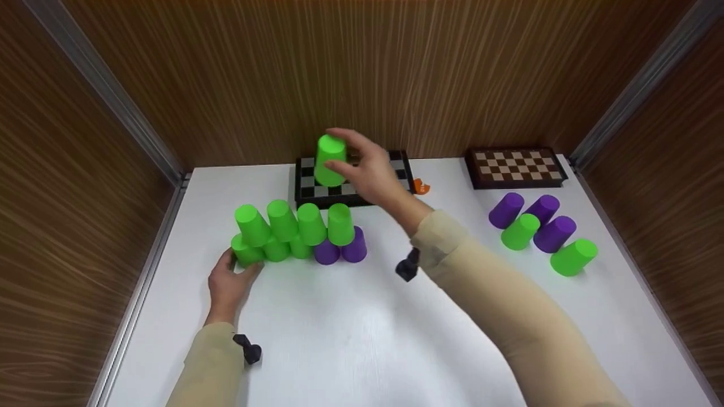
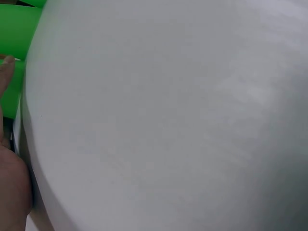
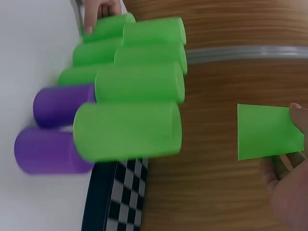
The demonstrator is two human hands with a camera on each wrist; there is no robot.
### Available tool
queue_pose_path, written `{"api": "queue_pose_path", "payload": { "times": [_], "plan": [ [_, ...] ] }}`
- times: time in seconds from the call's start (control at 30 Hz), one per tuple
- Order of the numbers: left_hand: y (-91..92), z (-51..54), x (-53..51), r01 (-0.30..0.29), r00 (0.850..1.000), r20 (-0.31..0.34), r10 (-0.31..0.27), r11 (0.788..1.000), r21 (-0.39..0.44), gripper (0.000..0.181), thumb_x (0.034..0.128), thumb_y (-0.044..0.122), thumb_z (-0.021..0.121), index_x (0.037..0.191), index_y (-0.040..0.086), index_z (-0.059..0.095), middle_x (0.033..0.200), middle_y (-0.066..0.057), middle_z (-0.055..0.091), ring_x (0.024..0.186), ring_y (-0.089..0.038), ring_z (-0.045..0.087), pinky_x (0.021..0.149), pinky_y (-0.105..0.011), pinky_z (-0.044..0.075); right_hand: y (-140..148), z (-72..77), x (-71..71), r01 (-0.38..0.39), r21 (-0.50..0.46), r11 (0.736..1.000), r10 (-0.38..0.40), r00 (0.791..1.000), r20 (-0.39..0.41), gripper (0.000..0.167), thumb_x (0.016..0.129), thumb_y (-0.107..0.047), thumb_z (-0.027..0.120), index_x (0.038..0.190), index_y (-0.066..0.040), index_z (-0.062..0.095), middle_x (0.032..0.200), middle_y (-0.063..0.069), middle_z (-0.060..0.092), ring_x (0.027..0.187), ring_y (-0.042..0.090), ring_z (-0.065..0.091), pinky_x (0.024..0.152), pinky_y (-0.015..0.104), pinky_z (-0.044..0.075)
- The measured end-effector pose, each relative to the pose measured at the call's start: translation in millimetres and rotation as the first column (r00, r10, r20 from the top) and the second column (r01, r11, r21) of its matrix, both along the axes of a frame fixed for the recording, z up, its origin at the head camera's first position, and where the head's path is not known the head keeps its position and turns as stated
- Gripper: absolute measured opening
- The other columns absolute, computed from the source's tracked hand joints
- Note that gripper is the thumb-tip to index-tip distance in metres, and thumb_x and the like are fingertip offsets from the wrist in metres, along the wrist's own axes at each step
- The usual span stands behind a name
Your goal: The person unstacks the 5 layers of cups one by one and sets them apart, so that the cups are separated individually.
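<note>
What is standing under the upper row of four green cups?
Three green cups and two purple cups; the upper row partly covers their tops, and their insides are hidden.

My right hand (image 1: 370, 172) and its cup (image 1: 330, 155) hide part of the black board (image 1: 340, 195). The left-wrist view crops my left hand (image 2: 13, 187). The marking on the orange piece (image 1: 422, 187) is too small to read.

the right grip (image 1: 370, 170) is raised and pinching; the left grip (image 1: 229, 284) rests lower, apparently curled.
</note>
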State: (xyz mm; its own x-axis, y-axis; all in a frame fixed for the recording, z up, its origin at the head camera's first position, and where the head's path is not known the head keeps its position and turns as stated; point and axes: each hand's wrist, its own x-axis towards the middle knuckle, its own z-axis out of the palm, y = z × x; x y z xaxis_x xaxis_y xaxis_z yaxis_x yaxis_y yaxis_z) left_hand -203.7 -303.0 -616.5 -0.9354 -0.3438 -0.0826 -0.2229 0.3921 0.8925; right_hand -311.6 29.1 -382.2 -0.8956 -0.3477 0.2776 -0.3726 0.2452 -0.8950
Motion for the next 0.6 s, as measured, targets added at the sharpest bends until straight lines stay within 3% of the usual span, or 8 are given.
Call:
{"api": "queue_pose_path", "payload": {
  "times": [0.27,0.6],
  "plan": [
    [-2.3,1.7,-0.9,0.017,1.0,-0.003,-0.017,1.0,0.006,0.082,0.0934,0.024,0.085,0.16,0.002,0.042,0.164,-0.022,0.042,0.155,-0.038,0.036,0.129,-0.045,0.031,72,-6.8,1.3,0.124,0.016,0.992,-0.125,0.992,0.015,0.055,0.101,-0.019,0.076,0.153,-0.02,0.056,0.141,0.006,0.062,0.129,0.022,0.061,0.108,0.038,0.056],
    [-2.7,3.4,-1.8,0.02,1.0,0.002,-0.02,1.0,0.006,0.082,0.0941,0.024,0.084,0.16,0.0,0.041,0.164,-0.023,0.041,0.154,-0.039,0.036,0.129,-0.045,0.031,144,-29.5,18.7,0.265,0.049,0.963,-0.266,0.964,0.017,0.057,0.101,-0.015,0.076,0.154,-0.017,0.055,0.147,0.008,0.06,0.137,0.027,0.057,0.113,0.049,0.052]
  ]
}}
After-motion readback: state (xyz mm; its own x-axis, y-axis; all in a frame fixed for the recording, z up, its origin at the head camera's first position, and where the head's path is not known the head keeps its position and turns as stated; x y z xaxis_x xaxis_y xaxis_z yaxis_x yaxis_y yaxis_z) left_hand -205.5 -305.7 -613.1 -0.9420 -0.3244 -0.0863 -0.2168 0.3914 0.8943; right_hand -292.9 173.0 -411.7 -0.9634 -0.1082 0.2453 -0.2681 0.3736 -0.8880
